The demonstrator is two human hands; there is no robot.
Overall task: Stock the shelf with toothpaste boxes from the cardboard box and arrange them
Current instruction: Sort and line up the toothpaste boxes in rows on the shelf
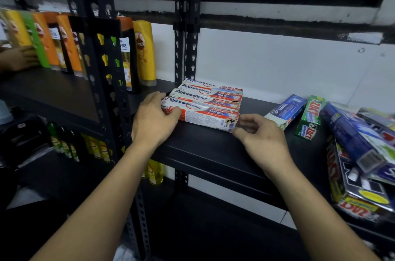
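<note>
Several red-and-white Pepsodent toothpaste boxes (208, 102) lie side by side in a row on the black shelf (203, 145). My left hand (154, 119) holds the left end of the front box, thumb on its face and fingers round the end. My right hand (259, 132) sits at the right end of that front box, fingers curled, the thumb tip touching its corner. A blue box (286, 110) and a green Zact box (310, 117) lie loose to the right. The cardboard box is out of view.
A heap of mixed toothpaste boxes (361, 154) fills the shelf's right end. Shampoo bottles (143, 51) stand on the neighbouring shelf at left, where another person's hand (20, 57) touches them. Black perforated uprights (186, 32) divide the bays. Green and yellow bottles (70, 145) stand on the shelf below.
</note>
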